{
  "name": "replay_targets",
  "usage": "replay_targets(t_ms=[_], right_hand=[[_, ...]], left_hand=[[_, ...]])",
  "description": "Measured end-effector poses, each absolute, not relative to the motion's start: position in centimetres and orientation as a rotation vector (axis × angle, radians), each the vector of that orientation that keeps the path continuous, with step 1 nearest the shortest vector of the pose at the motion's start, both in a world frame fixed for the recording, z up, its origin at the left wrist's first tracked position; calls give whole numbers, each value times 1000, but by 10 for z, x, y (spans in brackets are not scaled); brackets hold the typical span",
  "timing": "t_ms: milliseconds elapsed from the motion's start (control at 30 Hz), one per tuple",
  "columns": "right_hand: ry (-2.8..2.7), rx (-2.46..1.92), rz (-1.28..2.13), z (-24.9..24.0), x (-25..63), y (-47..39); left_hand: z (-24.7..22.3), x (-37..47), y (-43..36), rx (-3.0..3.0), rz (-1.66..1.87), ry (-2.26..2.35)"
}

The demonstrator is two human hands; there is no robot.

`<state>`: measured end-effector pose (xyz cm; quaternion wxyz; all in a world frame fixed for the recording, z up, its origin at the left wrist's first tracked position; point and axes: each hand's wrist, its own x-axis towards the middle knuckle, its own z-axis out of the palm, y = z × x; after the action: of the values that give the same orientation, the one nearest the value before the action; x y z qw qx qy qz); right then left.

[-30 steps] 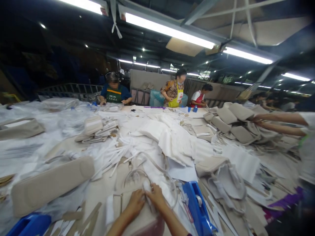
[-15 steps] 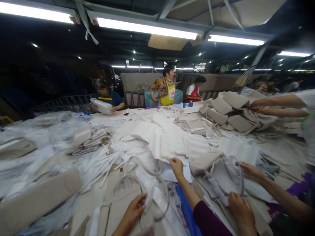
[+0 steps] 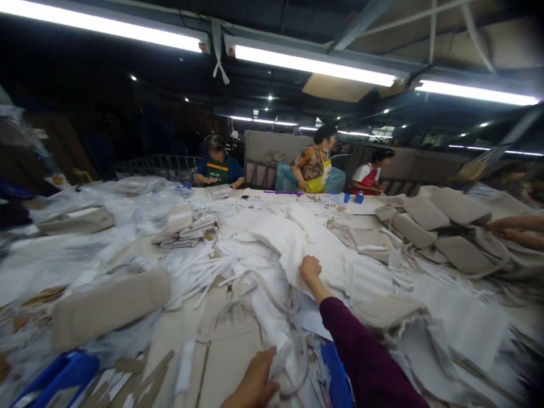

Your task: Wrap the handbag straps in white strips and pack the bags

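My right hand [image 3: 310, 267], in a purple sleeve [image 3: 361, 340], is closed at the edge of a white foam sheet [image 3: 293, 255] in the middle of the table. Low in the view, my left hand [image 3: 257, 377] lies over a beige bag [image 3: 229, 362] with a zip, its fingers stretched and the thumb apart. Just right of those fingertips is a strap handle [image 3: 304, 362], partly wrapped in white. More white foam sheets [image 3: 335, 266] lie under and beyond my right hand.
Beige bags [image 3: 463, 249] are heaped at the right, where another person's forearms [image 3: 521, 229] reach in. White strips [image 3: 204, 272] and a long beige padded piece [image 3: 110, 309] lie left. A blue tool [image 3: 59, 377] sits front left. Several people work across the table.
The view has swung left. My right hand has moved forward onto the white foam and closed there. My left hand has come off the wrapped handle. A nearby co-worker's hands have left the view.
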<state>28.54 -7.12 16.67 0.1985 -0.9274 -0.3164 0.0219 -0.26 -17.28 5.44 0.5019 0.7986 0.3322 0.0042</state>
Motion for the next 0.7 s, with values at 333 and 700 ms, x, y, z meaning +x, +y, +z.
replay_targets(t_ms=[333,700], right_hand=[[-744,-2598,-114,271,332,-97],[-2001,-1684,-108,171,131,-184]], left_hand=[[70,1,-187,2002,273,762],[126,-47,-231,2305,286,275]])
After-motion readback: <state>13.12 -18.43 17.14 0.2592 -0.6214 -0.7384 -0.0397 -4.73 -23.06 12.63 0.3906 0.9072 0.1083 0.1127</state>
